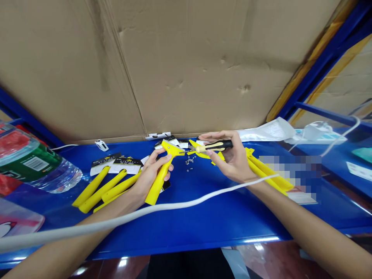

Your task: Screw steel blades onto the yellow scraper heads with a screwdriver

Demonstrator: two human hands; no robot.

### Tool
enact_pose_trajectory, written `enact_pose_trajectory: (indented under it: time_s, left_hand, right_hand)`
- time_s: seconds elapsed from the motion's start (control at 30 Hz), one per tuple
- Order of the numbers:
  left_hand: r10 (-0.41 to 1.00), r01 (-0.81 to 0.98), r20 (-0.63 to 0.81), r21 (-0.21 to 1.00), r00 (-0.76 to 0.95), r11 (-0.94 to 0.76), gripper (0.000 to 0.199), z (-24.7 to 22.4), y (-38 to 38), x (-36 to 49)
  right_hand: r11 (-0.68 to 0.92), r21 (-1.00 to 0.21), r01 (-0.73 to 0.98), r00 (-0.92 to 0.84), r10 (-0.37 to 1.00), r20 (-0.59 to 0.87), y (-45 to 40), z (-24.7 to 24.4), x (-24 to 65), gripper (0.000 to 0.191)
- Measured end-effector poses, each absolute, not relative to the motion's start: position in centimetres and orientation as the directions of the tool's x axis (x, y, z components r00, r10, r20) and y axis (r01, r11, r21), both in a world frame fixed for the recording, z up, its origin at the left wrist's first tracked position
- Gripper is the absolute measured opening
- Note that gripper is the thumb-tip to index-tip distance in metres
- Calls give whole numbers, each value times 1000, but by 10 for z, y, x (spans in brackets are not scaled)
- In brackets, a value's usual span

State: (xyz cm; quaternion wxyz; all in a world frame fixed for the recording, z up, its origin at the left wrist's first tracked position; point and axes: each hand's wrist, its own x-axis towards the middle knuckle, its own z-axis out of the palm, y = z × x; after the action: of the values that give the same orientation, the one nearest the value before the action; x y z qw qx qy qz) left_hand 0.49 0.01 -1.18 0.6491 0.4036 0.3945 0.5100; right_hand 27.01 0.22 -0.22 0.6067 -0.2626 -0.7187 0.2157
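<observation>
My left hand is closed around a yellow scraper, its wide head up and its handle slanting down toward me. Between the thumb and fingers of my right hand is a screwdriver with a black and cream handle, its shaft pointing left at the scraper's head. Whether the tip touches the head I cannot tell. Small screws and nuts lie loose on the blue surface between my hands. Just behind them are more yellow scraper parts.
Several yellow handles and printed cards lie at left, beside a large bottle. More yellow handles are at right. White packaging rests against the cardboard. A white cable crosses in front.
</observation>
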Motion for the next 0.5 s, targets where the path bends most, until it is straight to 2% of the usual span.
enact_pose_trajectory:
  time_s: [0.2,0.37,0.5]
  left_hand:
    - [979,-339,-122,925,162,171,57,-7,-2,6]
    - [976,-319,-139,929,167,187,58,-5,-3,7]
    - [983,-358,-109,921,147,156,60,-4,-3,8]
  right_hand:
    - [765,-577,288,-44,612,790,2,-4,271,27]
    - [758,-638,138,-109,652,751,0,0,269,39]
    - [736,-617,278,-15,645,764,3,0,268,26]
